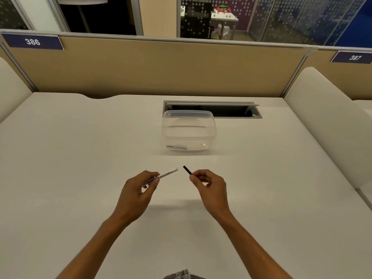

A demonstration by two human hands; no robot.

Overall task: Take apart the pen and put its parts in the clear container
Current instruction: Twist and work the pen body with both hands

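Note:
My left hand [141, 186] grips a white pen barrel [168, 173] printed "WHITE BOARD", its open end pointing up and right. My right hand [207, 182] pinches a thin black rod-like pen part [187, 170], whose free end points toward the barrel's open end. A small gap separates the two pieces. Both hands hover over the white table in front of the clear plastic container [189, 130], which stands farther back. A dark pen part [177, 147] lies on the container's bottom near its front left.
Behind the container an open cable slot [231, 109] is cut into the white table [80, 158]. A tan partition [161, 67] with number signs 386 and 387 closes the far edge. White side panels [322, 117] flank the desk.

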